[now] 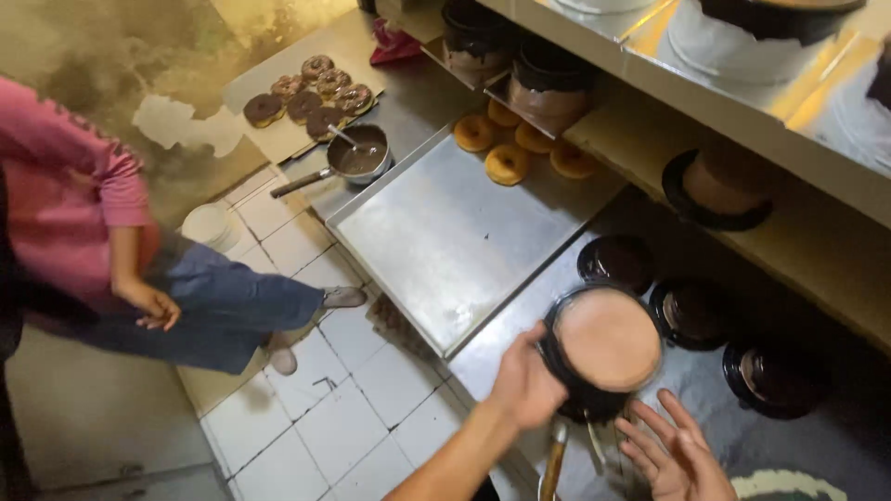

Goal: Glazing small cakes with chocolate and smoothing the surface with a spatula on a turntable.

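over the counter (520, 353), the left hand (524, 382) is gripping a tilted black tub (601, 351) of pale cream, fingers clamped on its side. the right hand (673, 455) is hovering below, fingers apart. the cream is risking spilling if tilting further.

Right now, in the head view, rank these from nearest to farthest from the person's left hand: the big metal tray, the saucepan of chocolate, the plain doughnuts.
From the left hand, which grips a dark round tub:
1. Metal tray, just up and left of the hand on the counter.
2. Plain doughnuts, at the tray's far corner.
3. Saucepan of chocolate, past the tray's far left edge.
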